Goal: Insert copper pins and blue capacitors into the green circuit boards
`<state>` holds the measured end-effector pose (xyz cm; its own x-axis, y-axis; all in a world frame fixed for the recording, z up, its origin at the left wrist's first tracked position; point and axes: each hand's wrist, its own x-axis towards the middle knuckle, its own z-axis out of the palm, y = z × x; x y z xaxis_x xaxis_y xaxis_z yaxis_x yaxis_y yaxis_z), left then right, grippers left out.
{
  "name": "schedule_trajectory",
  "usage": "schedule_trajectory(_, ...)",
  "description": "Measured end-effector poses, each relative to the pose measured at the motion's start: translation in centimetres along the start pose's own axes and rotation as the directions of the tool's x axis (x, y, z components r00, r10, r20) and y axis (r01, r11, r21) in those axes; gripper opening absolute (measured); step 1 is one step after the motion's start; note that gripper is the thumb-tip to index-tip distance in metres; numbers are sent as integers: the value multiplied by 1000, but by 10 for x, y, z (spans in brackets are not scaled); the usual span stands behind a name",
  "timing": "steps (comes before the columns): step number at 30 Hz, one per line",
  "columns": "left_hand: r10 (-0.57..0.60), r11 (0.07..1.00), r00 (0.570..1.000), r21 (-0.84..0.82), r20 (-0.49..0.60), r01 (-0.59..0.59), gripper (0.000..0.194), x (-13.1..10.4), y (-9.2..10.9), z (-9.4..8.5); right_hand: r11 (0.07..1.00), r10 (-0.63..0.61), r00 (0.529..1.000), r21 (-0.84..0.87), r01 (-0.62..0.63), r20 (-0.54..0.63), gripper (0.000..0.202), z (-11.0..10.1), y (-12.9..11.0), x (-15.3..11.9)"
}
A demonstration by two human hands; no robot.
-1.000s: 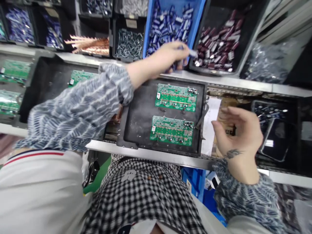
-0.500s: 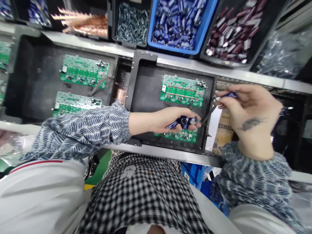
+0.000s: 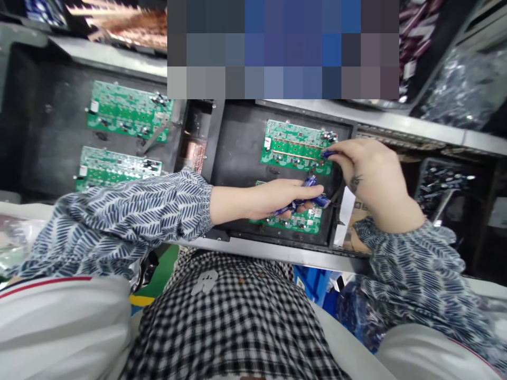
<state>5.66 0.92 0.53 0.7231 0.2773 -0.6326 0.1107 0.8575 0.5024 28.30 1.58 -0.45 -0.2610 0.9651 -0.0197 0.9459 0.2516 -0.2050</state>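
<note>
Several blue capacitors (image 3: 321, 201) are gathered in my left hand (image 3: 291, 196), its fingers closed around them. This hand hovers over the nearer green circuit board (image 3: 295, 224) and covers part of it. My right hand (image 3: 366, 166) pinches one blue capacitor (image 3: 328, 154) between thumb and fingertips. That capacitor is at the right end of the farther circuit board (image 3: 295, 148); whether it touches the board I cannot tell. Two copper-coloured strips run along this board, and small black parts stand at its upper right corner. Both boards lie in a black tray (image 3: 241, 137).
To the left, a second black tray (image 3: 47, 126) carries two more circuit boards (image 3: 129, 113). Copper strips (image 3: 130, 26) fill a bin at the back left. A pixelated patch hides the bins at the back middle. Clear plastic bags (image 3: 455, 87) lie at the back right.
My right hand has moved left with its capacitor, from beside the tray to the farther board's right end. The capacitors in my left hand have shifted, some now sticking out past the fingers.
</note>
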Motion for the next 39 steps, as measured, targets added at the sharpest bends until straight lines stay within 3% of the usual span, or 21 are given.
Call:
schedule_trajectory(7, 73, 997, 997, 38, -19, -72, 16, -1, -2, -1, 989, -95, 995, 120, 89, 39, 25, -2, 5, 8)
schedule_trajectory(13, 85, 994, 996, 66, -17, -84, 12, -2, -1, -2, 968, -14, 999, 250, 1, 51, 18, -2, -6, 7)
schedule_trajectory(16, 70, 998, 997, 11, -15, -69, 15, 0, 0, -3, 959, 1, 997, 282, 22, -80, 23, -5, -15, -8)
schedule_trajectory(19, 35, 998, 999, -56, -11, -36, 20, 0, 1, -2, 906, 8, 979, 416, 80, -206, 32, -10, -31, -35)
schedule_trajectory(23, 80, 996, 997, -30, -18, -80, 16, -3, 0, 1, 814, 106, 981, 581, 6, -159, 16, -4, -55, -64)
schedule_trajectory(27, 121, 992, 991, -38, -59, -124, 15, -2, -1, 3, 832, 173, 964, 553, -34, -202, 12, 6, -49, -58)
schedule_trajectory(30, 62, 995, 995, -76, -82, -68, 16, 1, 1, 2, 930, 123, 951, 368, -11, -283, 11, 9, -26, -42)
schedule_trajectory(34, 49, 999, 997, -15, -52, -50, 11, 3, 1, 0, 983, 114, 978, 161, -85, -177, 12, 12, -7, -29)
schedule_trajectory(39, 93, 990, 995, 106, -29, -89, 9, -1, -1, 0, 976, 171, 975, 158, -149, -142, 11, 17, -5, -29)
